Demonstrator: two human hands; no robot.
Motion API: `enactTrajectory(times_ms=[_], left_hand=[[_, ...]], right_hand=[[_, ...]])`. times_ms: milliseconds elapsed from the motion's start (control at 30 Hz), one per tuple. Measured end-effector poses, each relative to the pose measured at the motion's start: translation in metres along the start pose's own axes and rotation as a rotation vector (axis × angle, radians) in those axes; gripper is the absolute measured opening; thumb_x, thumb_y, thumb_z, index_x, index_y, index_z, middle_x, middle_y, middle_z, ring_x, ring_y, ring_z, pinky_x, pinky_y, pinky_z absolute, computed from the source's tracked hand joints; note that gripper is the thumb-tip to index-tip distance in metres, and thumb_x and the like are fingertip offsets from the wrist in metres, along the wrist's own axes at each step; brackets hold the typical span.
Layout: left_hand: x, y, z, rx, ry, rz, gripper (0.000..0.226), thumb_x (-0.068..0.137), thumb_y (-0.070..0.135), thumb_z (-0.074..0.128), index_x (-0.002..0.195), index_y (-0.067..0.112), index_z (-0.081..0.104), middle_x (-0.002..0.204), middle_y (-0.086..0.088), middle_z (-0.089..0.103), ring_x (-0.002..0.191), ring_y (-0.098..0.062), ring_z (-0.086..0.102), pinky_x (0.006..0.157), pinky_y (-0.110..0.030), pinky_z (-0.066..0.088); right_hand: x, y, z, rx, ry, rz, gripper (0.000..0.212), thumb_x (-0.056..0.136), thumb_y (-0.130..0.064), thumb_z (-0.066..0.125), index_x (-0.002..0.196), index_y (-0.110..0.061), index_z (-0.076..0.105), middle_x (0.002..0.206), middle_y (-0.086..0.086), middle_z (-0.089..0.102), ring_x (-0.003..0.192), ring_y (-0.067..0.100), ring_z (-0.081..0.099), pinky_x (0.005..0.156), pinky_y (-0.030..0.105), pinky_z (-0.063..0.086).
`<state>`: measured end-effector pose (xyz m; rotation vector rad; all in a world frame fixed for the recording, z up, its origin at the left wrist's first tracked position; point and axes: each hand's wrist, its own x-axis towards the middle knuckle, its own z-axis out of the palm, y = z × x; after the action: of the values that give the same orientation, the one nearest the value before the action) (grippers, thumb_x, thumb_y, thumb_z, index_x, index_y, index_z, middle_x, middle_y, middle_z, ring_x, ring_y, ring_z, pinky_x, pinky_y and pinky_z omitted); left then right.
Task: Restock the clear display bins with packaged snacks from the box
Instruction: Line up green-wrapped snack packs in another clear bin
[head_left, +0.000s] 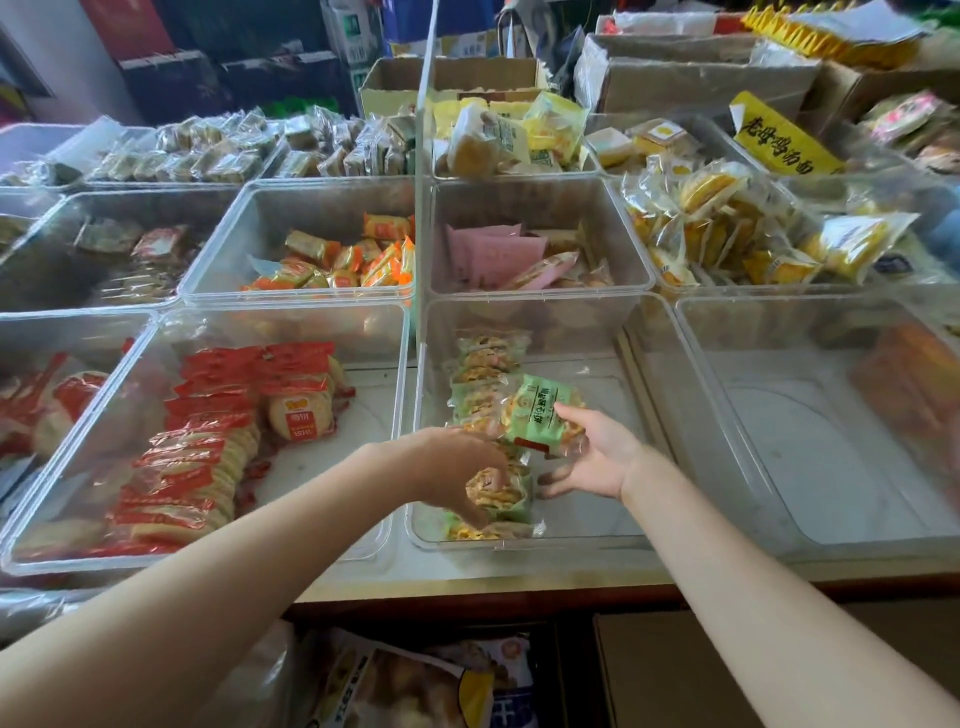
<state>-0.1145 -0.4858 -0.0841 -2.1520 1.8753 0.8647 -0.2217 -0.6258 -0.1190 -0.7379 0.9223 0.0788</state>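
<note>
Green snack packets (485, 379) are lying in a row along the left side of the clear bin (597, 543) in front of me, running from its far wall toward its near rim. I am reaching both arms into this bin. My right hand (597, 457) is gripping one green packet (543, 413), thumb lying over its top edge and fingers curling beneath it, and I am holding it tilted just above the middle of the row. My left hand (457, 467) is coming in from the left over the bin's side wall, its fingers curling down onto a packet (501, 491) near the near end of the row; I cannot tell whether I am pinching that packet or only pressing on it. The right part of the bin's floor is showing bare and white.

Just beside this bin on the left, another clear bin (208, 564) is holding red-wrapped rice crackers (208, 441) stacked in rows. On the right, a further clear bin (810, 551) is standing with an orange pack (914, 384) at its far right side. Farther back, one bin is holding small orange-wrapped snacks (343, 257) and the one beside it is holding pink packets (493, 252). Yellow packs (727, 223) are piling in the bin to the far right of those.
</note>
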Motion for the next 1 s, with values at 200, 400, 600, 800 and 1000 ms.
enactTrajectory(times_ms=[200,400,600,800,1000], left_hand=[[0.011,0.005,-0.016,-0.014,-0.207,0.019,0.044,0.086,0.034,0.063,0.126,0.018,0.054,0.130,0.000,0.056,0.116,-0.017,0.055,0.105,-0.032,0.037],[0.021,-0.037,-0.048,0.039,0.302,-0.226,0.022,0.092,0.024,0.051,0.109,0.020,0.064,0.115,0.001,0.065,0.103,-0.017,0.061,0.093,-0.033,0.049],[0.031,-0.046,-0.029,0.295,0.440,-0.252,0.027,0.093,0.022,0.045,0.117,0.020,0.058,0.120,0.003,0.059,0.115,-0.018,0.053,0.102,-0.031,0.030],[0.065,-0.030,-0.018,0.299,0.475,-0.192,0.053,0.092,0.017,0.044,0.143,0.012,0.031,0.151,-0.004,0.030,0.140,-0.022,0.026,0.113,-0.034,0.020],[0.079,-0.030,-0.015,0.124,0.361,-0.288,0.050,0.092,0.018,0.044,0.139,0.010,0.033,0.149,-0.015,0.025,0.139,-0.032,0.022,0.110,-0.044,0.028]], right_hand=[[0.001,-0.016,-0.002,-0.130,-0.048,-0.005,0.019,0.096,-0.022,0.047,0.111,-0.011,0.052,0.113,0.014,0.057,0.117,0.046,0.048,0.106,0.066,0.021],[0.033,-0.060,0.005,0.149,0.040,-0.297,0.013,0.092,-0.023,0.054,0.102,-0.014,0.057,0.101,0.008,0.069,0.103,0.031,0.057,0.087,0.047,0.045],[0.046,-0.060,-0.007,-0.330,0.447,-0.729,0.015,0.090,-0.015,0.058,0.104,-0.020,0.057,0.104,0.002,0.060,0.092,0.021,0.058,0.064,0.034,0.053],[0.034,-0.058,-0.033,-1.364,0.885,-0.975,0.029,0.092,-0.022,0.052,0.119,-0.013,0.052,0.117,0.013,0.049,0.096,0.035,0.056,0.069,0.035,0.040],[0.051,-0.076,-0.030,-1.727,0.654,-0.648,0.026,0.086,-0.012,0.057,0.110,-0.013,0.065,0.114,0.012,0.059,0.105,0.032,0.057,0.080,0.030,0.043]])
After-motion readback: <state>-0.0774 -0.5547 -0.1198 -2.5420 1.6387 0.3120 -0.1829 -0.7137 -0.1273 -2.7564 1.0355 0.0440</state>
